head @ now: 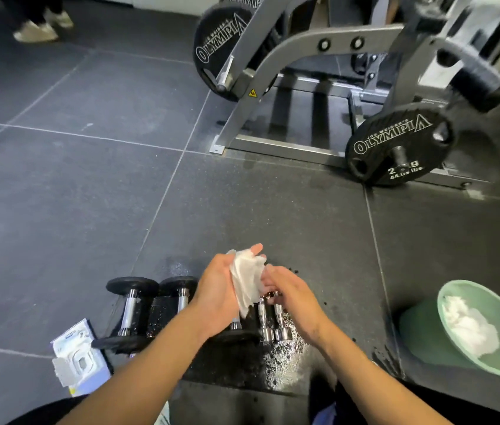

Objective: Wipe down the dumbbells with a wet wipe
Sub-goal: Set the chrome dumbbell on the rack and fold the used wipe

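Fingers (257, 249) of left hand (221, 289) hold wet wipe (247, 280); dumbbells (129, 311) lie pointing away.

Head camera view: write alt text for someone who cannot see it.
A person's left-hand grip holds a crumpled white wet wipe, the right-hand grip at its edge, above black-and-chrome dumbbells lined on a wet dark rubber floor. An open white-and-blue wipe packet lies left; a green bin of crumpled wipes right.

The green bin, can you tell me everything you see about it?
The green bin is round, pale green and looks like plastic. It stands open on the dark floor, to the person's right. Its rim is a bit lighter than its wall. Crumpled white wipes lie piled inside it.
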